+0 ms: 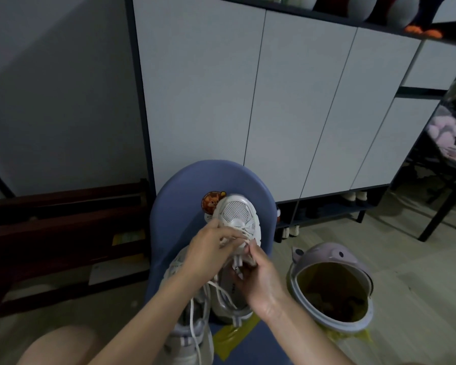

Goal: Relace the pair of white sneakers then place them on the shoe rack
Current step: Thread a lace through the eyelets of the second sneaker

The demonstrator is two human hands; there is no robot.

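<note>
Sneakers — 2 on the blue chair (pixel 195 180); far sneaker (pixel 237 214) toe-away so eyelets face the person, near sneaker (pixel 190 325) waiting w/ loose laces; left hand (pixel 208 248) and right hand (pixel 261 275) each pinch the lace (pixel 244 234), prob. mid-threading; 1 bin (pixel 332 291) beside chair.

Sneaker (pixel 236 219): on chair (pixel 179 196), far edge.
Second sneaker (pixel 187 335): near edge, left.
Bin (pixel 332 285): floor, right of chair.
Cabinet (pixel 274 101): behind chair.
</note>
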